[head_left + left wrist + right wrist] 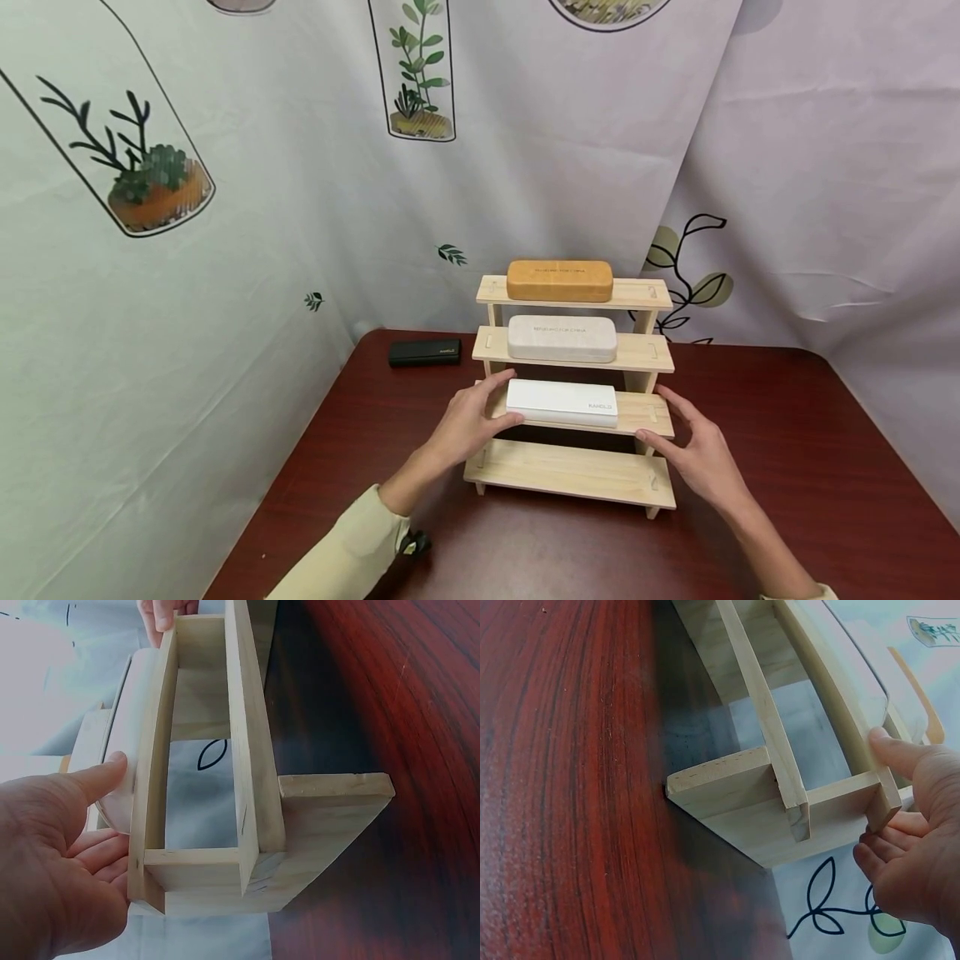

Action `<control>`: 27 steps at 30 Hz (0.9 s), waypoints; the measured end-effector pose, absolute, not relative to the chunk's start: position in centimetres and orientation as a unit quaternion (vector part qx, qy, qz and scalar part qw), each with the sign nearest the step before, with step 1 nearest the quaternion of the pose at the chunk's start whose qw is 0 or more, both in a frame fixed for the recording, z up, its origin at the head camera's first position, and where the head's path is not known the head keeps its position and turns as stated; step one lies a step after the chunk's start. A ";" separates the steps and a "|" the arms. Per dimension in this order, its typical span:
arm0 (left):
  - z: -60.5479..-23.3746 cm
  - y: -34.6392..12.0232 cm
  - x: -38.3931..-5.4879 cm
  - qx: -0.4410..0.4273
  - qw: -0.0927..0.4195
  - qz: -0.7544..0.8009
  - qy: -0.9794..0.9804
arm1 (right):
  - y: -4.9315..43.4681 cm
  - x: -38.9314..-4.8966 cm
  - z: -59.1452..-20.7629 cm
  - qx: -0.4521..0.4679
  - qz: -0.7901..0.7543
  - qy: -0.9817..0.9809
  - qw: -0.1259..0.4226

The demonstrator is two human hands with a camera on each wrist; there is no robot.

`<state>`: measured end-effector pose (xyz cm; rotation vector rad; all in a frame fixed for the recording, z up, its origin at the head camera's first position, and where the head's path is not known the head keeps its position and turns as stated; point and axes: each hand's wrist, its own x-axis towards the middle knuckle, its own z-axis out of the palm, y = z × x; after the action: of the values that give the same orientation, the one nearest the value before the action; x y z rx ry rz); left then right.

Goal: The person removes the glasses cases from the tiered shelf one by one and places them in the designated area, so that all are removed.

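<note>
Your white case [561, 397] lies flat on the second tier up of the wooden stand [567, 469], its long axis running left to right along the shelf, its lettering at the right end and upright toward you. Your left hand [467, 427] has its thumb and fingers pinching the case's left end, front to back, while your right hand [703, 457] has its thumb and fingers gripping the shelf's right end, apart from the case. Above it, the pale case [562, 342] and tan case [559, 283] lie lengthwise the same way.
</note>
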<state>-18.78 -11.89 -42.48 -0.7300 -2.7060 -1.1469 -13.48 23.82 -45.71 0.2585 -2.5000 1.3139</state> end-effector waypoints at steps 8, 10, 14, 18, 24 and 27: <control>-42.6 -11.9 -18.7 -0.237 0.066 -0.401 -0.882 | 23.8 -13.5 -45.7 0.090 0.457 -0.872 0.153; -42.7 -11.9 -18.7 -0.237 0.072 -0.408 -0.879 | 23.8 -13.5 -45.7 0.090 0.457 -0.872 0.153; -42.8 -12.0 -18.8 -0.241 0.084 -0.421 -0.871 | 23.8 -13.5 -45.8 0.089 0.458 -0.871 0.152; -42.9 -12.1 -18.8 -0.246 0.091 -0.429 -0.864 | 23.8 -13.4 -45.8 0.087 0.460 -0.871 0.150; -43.1 -12.3 -18.9 -0.253 0.095 -0.441 -0.856 | 23.8 -13.5 -45.9 0.087 0.458 -0.872 0.152; -43.1 -12.3 -19.0 -0.258 0.093 -0.454 -0.848 | 23.8 -13.5 -45.8 0.090 0.462 -0.869 0.153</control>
<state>-18.97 -12.29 -43.14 -0.7671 -2.5158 -1.3464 -13.46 23.76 -45.82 0.2591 -2.4929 1.3238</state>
